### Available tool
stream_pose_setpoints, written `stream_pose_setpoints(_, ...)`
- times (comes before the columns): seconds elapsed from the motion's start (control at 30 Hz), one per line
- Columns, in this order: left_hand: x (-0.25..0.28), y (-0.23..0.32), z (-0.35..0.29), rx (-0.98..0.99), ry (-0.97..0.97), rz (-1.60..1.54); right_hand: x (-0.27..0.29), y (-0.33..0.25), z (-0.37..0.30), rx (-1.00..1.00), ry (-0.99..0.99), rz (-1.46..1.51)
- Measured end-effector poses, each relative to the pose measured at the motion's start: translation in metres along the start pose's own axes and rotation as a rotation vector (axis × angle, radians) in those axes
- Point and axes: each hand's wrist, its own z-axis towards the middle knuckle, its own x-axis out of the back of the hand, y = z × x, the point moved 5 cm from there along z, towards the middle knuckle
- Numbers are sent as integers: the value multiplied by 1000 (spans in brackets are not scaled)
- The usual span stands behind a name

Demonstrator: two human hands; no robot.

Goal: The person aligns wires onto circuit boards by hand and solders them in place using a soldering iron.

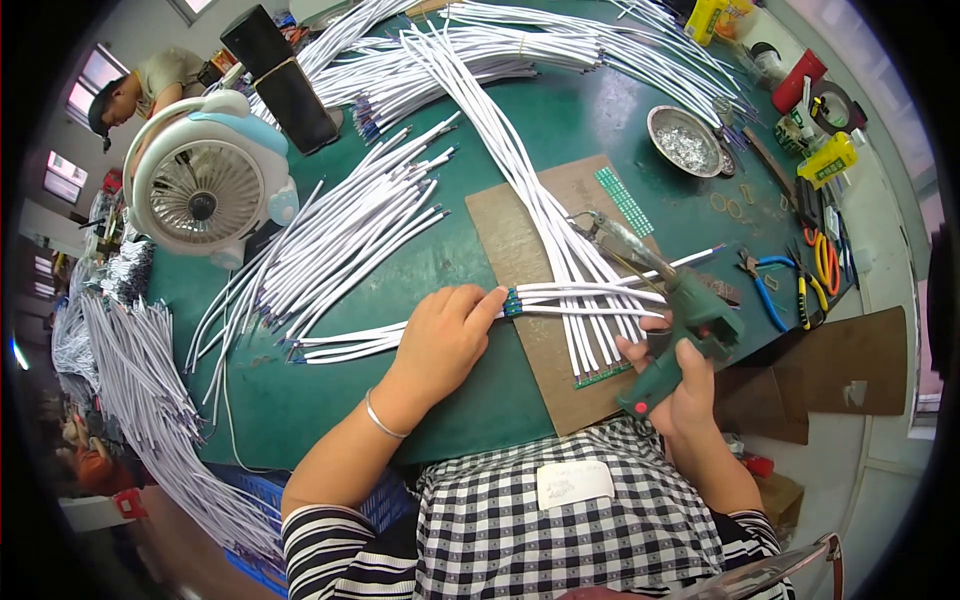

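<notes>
Green tabletop (pixel 425 260): left fingers (pixel 486 308) close over crosswise white cables (pixel 582 292), circuit strip (pixel 513 302) at the fingertips; right fingers (pixel 633 352), farther off, wrap a soldering gun (pixel 690 292).

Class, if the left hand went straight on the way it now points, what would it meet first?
The left hand would probably meet the small green strip on the white cables first, right at its fingertips; contact is unclear.

On my remote feed I'm seeing smooth, slightly glossy plastic sheathing the cables (pixel 372 232). Soldering gun (pixel 703 318): body looking like hard plastic. Tabletop (pixel 425 262) showing soft sheen; board (pixel 497 222) looking matt, cardboard-like. Metal bowl (pixel 700 169) gleaming. Apron (pixel 500 540) cloth looking matt.
</notes>
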Motion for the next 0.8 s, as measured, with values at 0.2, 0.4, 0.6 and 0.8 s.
stream_pose_setpoints(0.2, 43, 17, 7, 5, -277, -233, -3, -5, 11, 28, -125, 132)
stream_pose_setpoints(0.4, 20, 7, -6, 481, -772, -1279, -13, -19, 35, 181, -239, 148)
stream_pose_setpoints(0.6, -27, 4, -18, 890, -703, -1845, -22, -91, 36, 357, -145, -69)
stream_pose_setpoints(0.8, -16, -14, -9, 416, -563, -657, -37, -73, 34, 440, -2, -355)
